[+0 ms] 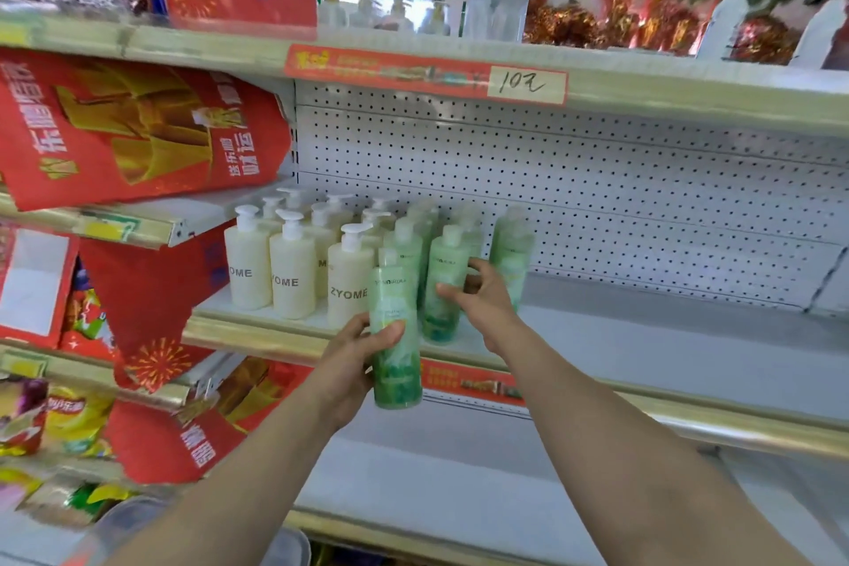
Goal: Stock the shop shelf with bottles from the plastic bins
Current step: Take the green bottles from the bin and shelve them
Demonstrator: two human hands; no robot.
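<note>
My left hand (353,358) grips a green bottle (396,335) upright, just in front of the middle shelf's gold edge (257,335). My right hand (482,294) reaches onto the shelf, its fingers on another green bottle (443,290) standing in the front row. More green bottles (510,253) stand behind and to the right of it. Several cream pump bottles (294,271) marked ZYOME fill the shelf's left part. A clear plastic bin (133,524) shows at the bottom left, mostly hidden by my left arm.
The white shelf board (666,345) runs on to the right of the bottles, with a perforated back panel (574,179). Red gift bags (128,129) hang at the left. A lower shelf (436,473) lies under my arms. A red price strip (427,71) marks the upper shelf.
</note>
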